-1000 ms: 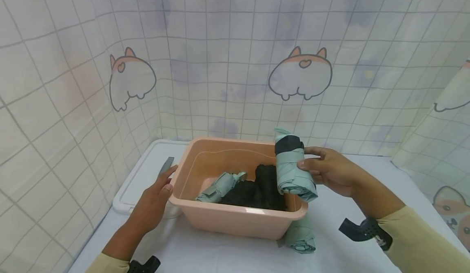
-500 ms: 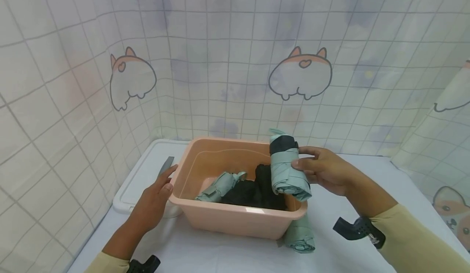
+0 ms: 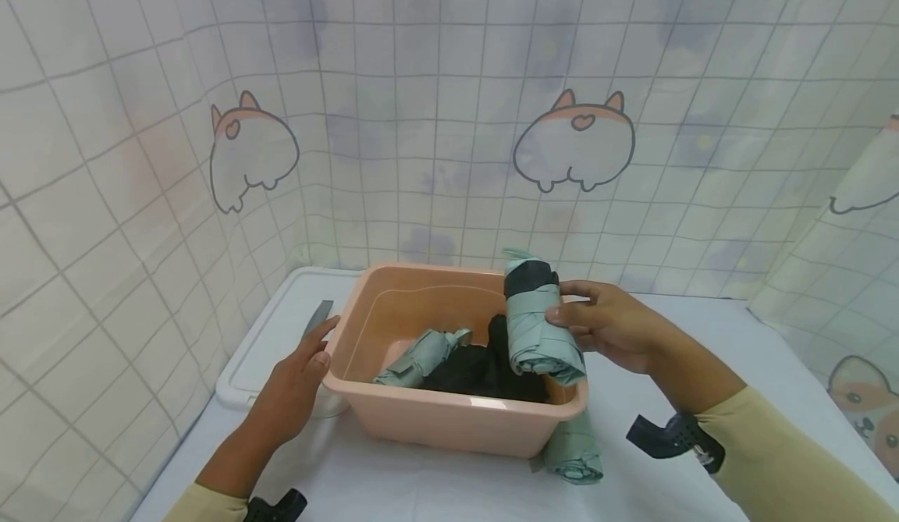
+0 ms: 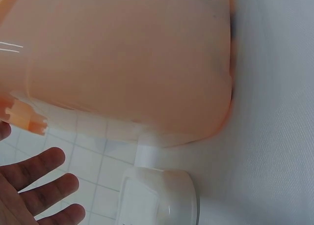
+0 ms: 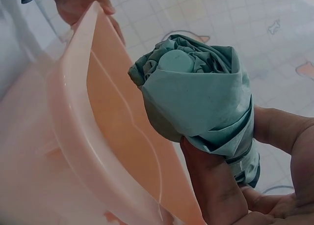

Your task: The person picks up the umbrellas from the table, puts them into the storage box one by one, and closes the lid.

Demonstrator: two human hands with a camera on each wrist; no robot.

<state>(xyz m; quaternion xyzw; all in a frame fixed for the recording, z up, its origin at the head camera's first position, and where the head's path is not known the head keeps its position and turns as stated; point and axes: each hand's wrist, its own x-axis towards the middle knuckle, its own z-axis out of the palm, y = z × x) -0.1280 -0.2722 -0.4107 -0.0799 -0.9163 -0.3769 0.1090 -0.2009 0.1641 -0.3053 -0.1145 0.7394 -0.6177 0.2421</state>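
Note:
My right hand [image 3: 607,323] holds a rolled-up teal folding umbrella [image 3: 541,331] with a black band near its top, over the right end of a peach plastic tub [image 3: 456,411]. A round teal knob shows in the umbrella's rolled end in the right wrist view. Inside the tub lie a smaller teal bundle [image 3: 421,356] and a dark, crumpled bundle [image 3: 463,372], partly hidden behind the held umbrella. My left hand [image 3: 291,381] touches the tub's left rim; in the left wrist view several of its fingers [image 4: 51,193] are extended, away from the wall.
Another teal roll [image 3: 574,450] lies on the white table cover [image 3: 435,483] by the tub's front right corner, partly hidden by it. Left of the tub is a white lidded container [image 3: 270,335] with a grey strip [image 3: 319,315]. A patterned curtain [image 3: 435,116] hangs behind.
My right hand has carried the umbrella steadily left, from the tub's right edge further over its opening. The left hand and the tub have stayed in place.

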